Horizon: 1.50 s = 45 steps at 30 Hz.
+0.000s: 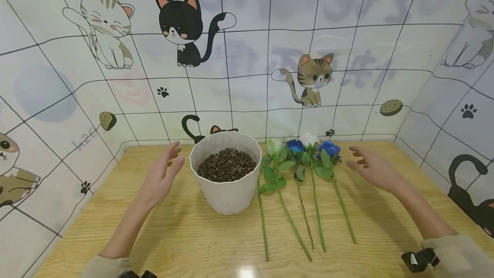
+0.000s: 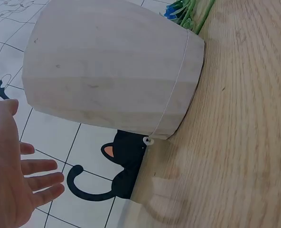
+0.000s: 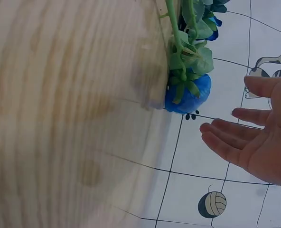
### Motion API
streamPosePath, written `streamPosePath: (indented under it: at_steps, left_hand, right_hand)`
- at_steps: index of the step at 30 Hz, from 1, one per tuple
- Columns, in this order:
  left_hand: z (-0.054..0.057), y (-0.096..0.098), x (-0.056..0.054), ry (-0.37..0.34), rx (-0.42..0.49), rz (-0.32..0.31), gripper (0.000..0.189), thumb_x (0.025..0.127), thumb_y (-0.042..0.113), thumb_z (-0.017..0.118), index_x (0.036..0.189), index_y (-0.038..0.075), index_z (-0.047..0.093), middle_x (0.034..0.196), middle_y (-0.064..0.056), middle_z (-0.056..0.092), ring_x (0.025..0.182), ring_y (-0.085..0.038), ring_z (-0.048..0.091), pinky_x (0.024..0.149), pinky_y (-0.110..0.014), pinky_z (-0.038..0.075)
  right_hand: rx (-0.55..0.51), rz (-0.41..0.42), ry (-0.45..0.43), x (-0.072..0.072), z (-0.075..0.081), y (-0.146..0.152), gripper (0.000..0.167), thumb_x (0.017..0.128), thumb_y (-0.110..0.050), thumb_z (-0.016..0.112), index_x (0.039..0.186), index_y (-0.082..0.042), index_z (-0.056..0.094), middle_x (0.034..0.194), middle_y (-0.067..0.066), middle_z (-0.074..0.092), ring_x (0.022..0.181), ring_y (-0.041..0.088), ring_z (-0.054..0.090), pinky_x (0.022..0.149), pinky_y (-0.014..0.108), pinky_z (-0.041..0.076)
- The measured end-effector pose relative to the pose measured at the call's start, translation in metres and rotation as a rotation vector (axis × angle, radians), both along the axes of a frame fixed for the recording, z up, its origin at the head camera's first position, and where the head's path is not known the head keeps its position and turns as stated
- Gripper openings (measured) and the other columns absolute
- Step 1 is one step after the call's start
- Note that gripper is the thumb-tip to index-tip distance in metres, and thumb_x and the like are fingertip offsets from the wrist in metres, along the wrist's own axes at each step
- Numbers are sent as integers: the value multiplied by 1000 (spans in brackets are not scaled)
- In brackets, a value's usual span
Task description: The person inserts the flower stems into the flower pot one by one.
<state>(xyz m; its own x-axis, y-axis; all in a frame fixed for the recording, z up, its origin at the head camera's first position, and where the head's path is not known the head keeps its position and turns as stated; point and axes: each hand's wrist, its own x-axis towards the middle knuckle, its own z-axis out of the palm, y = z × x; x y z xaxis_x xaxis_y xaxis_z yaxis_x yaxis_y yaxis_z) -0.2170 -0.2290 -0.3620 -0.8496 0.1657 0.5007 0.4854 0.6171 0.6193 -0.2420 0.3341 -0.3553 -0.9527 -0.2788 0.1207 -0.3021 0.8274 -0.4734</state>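
Note:
A white flower pot [image 1: 227, 196] filled with dark soil [image 1: 227, 165] stands left of centre on the wooden table. My left hand [image 1: 160, 177] hovers just left of the pot, fingers relaxed and holding nothing. In the left wrist view the same hand [image 2: 12, 175] appears beside the pot's wall [image 2: 107, 66]. Several artificial roses lie right of the pot with green stems toward me: white roses [image 1: 275, 146] and blue roses [image 1: 329, 150]. To the right of the outermost blue rose, my right hand [image 1: 372, 168] is held with loose, empty fingers. The right wrist view shows it near a blue bloom [image 3: 190, 95].
The wooden table [image 1: 185, 243] reaches back to a white backdrop [image 1: 247, 55] printed with grid lines and cartoon cats, which also rises on both sides. A thin string [image 2: 177, 80] hangs along the pot's side with a small ring at its end.

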Motion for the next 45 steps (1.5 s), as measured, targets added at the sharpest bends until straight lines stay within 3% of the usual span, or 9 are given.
streamPosePath:
  at_steps: [10,17,19,27,36,41,45]
  left_hand:
    - [-1,14,0,24,137,-80,43,108,17,46,149,6,43,135,-23,60,124,-38,57,100,-55,43]
    - [-4,24,0,24,183,-138,43,107,13,45,149,5,43,138,-22,57,125,-36,56,100,-20,42]
    - [-5,26,1,24,196,-153,44,107,12,45,150,4,42,141,-24,55,126,-38,55,99,-17,40]
    - [-6,35,1,41,206,-171,45,106,12,45,151,3,41,145,-23,51,126,-39,55,101,-22,41]
    - [-9,44,-1,48,252,-200,45,106,11,43,150,0,41,147,-21,49,126,-36,54,97,-17,42]
    - [-12,47,-3,60,263,-184,48,106,13,42,152,0,38,154,-17,42,140,-31,40,108,-21,33]
    - [-12,51,-4,82,259,-165,49,106,14,42,152,1,38,156,-15,40,144,-28,34,115,-33,27]
  right_hand:
    - [-34,10,-68,4,-12,-5,56,105,-26,54,141,16,41,120,37,60,103,50,64,79,54,55]
    - [-151,88,-172,2,-20,-12,53,103,-18,56,135,21,42,109,29,66,87,30,69,72,39,57]
    - [-196,108,-210,1,-22,-14,53,102,-16,57,135,22,41,107,27,67,85,27,68,72,37,57]
    - [-267,136,-329,2,-28,-13,51,102,-13,57,133,23,40,96,15,68,80,26,67,70,38,57]
    - [-303,100,-407,-1,-38,-17,47,97,-9,62,126,23,43,85,11,64,68,19,61,59,31,53]
    - [-280,79,-418,0,-38,-23,46,97,-10,63,126,21,43,74,8,61,61,17,55,54,28,46]
    - [-250,65,-408,1,-36,-24,48,97,-8,63,126,23,42,73,8,61,59,18,56,53,29,46]
